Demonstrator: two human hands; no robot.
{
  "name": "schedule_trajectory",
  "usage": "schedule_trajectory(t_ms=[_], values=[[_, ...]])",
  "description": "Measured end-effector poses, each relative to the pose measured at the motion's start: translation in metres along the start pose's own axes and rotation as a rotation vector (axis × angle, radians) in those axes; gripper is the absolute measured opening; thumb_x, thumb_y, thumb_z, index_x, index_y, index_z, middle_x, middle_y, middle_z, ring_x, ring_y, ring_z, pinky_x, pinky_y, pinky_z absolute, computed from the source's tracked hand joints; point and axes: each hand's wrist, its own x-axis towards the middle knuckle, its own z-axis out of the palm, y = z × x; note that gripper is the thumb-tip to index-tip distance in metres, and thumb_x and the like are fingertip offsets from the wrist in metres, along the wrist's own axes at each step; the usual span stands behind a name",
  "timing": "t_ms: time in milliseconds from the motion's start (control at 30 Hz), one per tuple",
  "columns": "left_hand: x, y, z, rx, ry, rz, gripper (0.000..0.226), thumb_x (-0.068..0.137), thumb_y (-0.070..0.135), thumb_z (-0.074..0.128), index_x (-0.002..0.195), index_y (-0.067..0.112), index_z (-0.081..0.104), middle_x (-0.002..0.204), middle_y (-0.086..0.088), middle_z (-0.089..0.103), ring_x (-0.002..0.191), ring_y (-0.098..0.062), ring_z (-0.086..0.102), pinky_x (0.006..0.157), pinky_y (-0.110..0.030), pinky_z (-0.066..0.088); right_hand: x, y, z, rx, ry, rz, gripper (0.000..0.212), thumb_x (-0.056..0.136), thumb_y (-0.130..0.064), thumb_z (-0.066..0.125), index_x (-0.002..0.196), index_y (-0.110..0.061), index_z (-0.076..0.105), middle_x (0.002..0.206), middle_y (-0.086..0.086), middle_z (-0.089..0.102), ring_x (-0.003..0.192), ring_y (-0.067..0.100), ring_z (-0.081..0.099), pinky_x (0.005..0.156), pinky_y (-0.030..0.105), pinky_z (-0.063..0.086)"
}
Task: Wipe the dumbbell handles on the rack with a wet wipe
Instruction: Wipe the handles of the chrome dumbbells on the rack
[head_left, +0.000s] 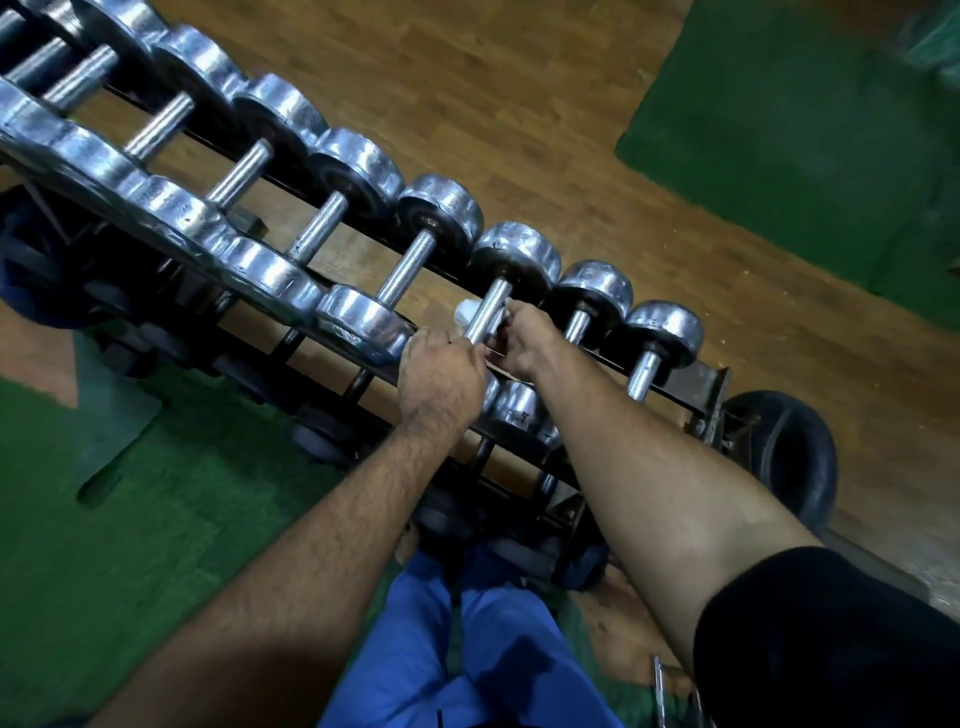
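A black rack (696, 387) carries a diagonal row of chrome dumbbells. Both my hands are at one dumbbell, whose knurled handle (488, 312) runs up to its far head (519, 254). A white wet wipe (467, 314) hangs under and beside this handle. My right hand (524, 338) pinches the wipe at the handle's right side. My left hand (439, 382) is curled over the near end of the handle and hides that dumbbell's near head. How far the wipe wraps under the handle is hidden.
Neighbouring dumbbells lie close on both sides: one handle (405, 270) to the left, one (576, 325) to the right. A lower tier holds dark weights. A black tyre (789, 457) stands at the rack's right end. Green mats and a wood floor surround it.
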Motion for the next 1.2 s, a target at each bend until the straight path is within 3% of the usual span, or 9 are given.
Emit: schedule_trajectory(t_ms=[67,167,367,533,733,867,1000,1133,1200], values=[[0.0,-0.001,0.001,-0.012,0.005,0.006,0.055,0.097,0.043,0.028,0.093,0.008,0.07,0.092,-0.013,0.064,0.099,-0.028,0.055,0.092,-0.041,0.046,0.001,-0.008,0.001,0.093,0.056,-0.028,0.027,0.098,-0.026,0.045,0.079,-0.014,0.059,0.071,0.002,0.061,0.053,0.012,0.056,0.051,0.022,0.047],[-0.001,-0.002,0.002,-0.021,0.006,0.004,0.058,0.095,0.042,0.025,0.091,0.008,0.071,0.089,-0.013,0.063,0.095,-0.028,0.054,0.089,-0.041,0.045,0.002,-0.007,0.009,0.121,0.107,-0.056,0.022,0.096,-0.02,0.046,0.094,-0.012,0.068,0.082,0.004,0.065,0.064,0.015,0.06,0.06,0.025,0.051],[-0.002,-0.003,-0.001,-0.096,-0.014,0.018,0.054,0.096,0.043,0.029,0.095,0.006,0.07,0.094,-0.014,0.064,0.098,-0.029,0.055,0.091,-0.041,0.044,-0.024,-0.003,0.005,-0.127,0.055,0.067,0.031,0.101,-0.013,0.035,0.084,-0.01,0.06,0.07,0.006,0.059,0.06,0.018,0.057,0.044,0.023,0.044],[-0.019,-0.012,-0.007,-0.409,0.041,-0.066,0.048,0.094,0.039,0.054,0.126,0.003,0.056,0.127,-0.018,0.053,0.118,-0.032,0.05,0.097,-0.042,0.043,-0.033,0.0,0.016,-0.173,0.134,-0.038,0.031,0.097,-0.003,0.035,0.08,-0.01,0.06,0.073,0.01,0.061,0.058,0.021,0.059,0.045,0.024,0.047],[-0.031,-0.012,-0.008,-0.456,0.001,-0.127,0.072,0.095,0.035,0.058,0.148,-0.004,0.029,0.156,-0.02,0.029,0.147,-0.03,0.023,0.121,-0.039,0.021,-0.052,-0.002,0.016,-0.673,0.08,-0.061,0.03,0.092,0.001,0.033,0.075,-0.009,0.055,0.058,0.008,0.053,0.032,0.013,0.045,0.034,0.015,0.034],[-0.032,-0.012,-0.007,-0.449,-0.004,-0.128,0.071,0.096,0.034,0.057,0.148,-0.004,0.029,0.156,-0.02,0.029,0.147,-0.029,0.022,0.121,-0.039,0.019,-0.048,0.001,0.022,-0.473,0.163,-0.049,0.021,0.092,-0.003,0.043,0.088,-0.005,0.064,0.071,0.015,0.063,0.043,0.021,0.06,0.037,0.022,0.046],[-0.03,-0.015,-0.006,-0.419,-0.013,-0.102,0.069,0.094,0.03,0.058,0.147,-0.004,0.031,0.156,-0.019,0.029,0.147,-0.029,0.023,0.121,-0.039,0.02,-0.027,0.021,0.021,-0.547,0.242,-0.134,0.019,0.077,-0.012,0.055,0.087,-0.008,0.07,0.087,0.014,0.074,0.068,0.029,0.071,0.064,0.044,0.062],[-0.03,-0.014,-0.005,-0.406,-0.006,-0.093,0.07,0.096,0.037,0.055,0.147,-0.004,0.031,0.155,-0.019,0.031,0.146,-0.03,0.024,0.121,-0.038,0.02,-0.049,0.002,0.023,-0.46,0.26,-0.125,0.028,0.088,0.001,0.042,0.1,-0.005,0.066,0.086,0.018,0.065,0.058,0.026,0.06,0.044,0.031,0.055],[-0.029,-0.015,-0.005,-0.381,-0.003,-0.085,0.071,0.096,0.039,0.055,0.147,-0.004,0.031,0.154,-0.019,0.032,0.145,-0.03,0.026,0.12,-0.038,0.022,-0.043,-0.001,0.024,-0.352,0.324,-0.148,0.024,0.092,-0.004,0.046,0.104,-0.004,0.067,0.091,0.016,0.066,0.066,0.027,0.062,0.056,0.037,0.06]])
